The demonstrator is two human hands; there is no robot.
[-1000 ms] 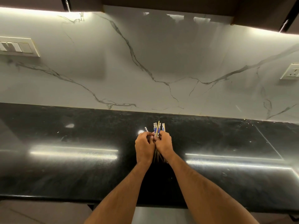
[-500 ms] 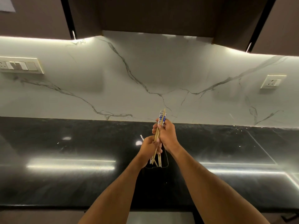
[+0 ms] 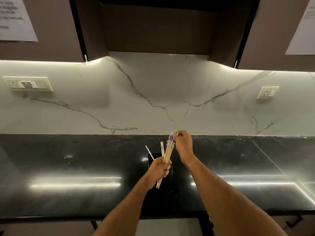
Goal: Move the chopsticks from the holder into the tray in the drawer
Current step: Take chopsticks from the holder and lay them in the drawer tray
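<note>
Left hand (image 3: 159, 169) clamped low on the chopsticks (image 3: 167, 153); right hand (image 3: 182, 144) pinches their patterned tops at 1 o'clock. The bundle is lifted, tips over the dark holder (image 3: 153, 156). Judged light, stiff, smooth, liable to fan: grip mid-length. Black countertop (image 3: 68, 167) open at 9 and 3; drawer not visible.

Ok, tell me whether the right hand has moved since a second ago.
Yes. The right hand has risen up and away from the dark holder on the counter, lifting the chopsticks; it was low beside the left hand earlier.
</note>
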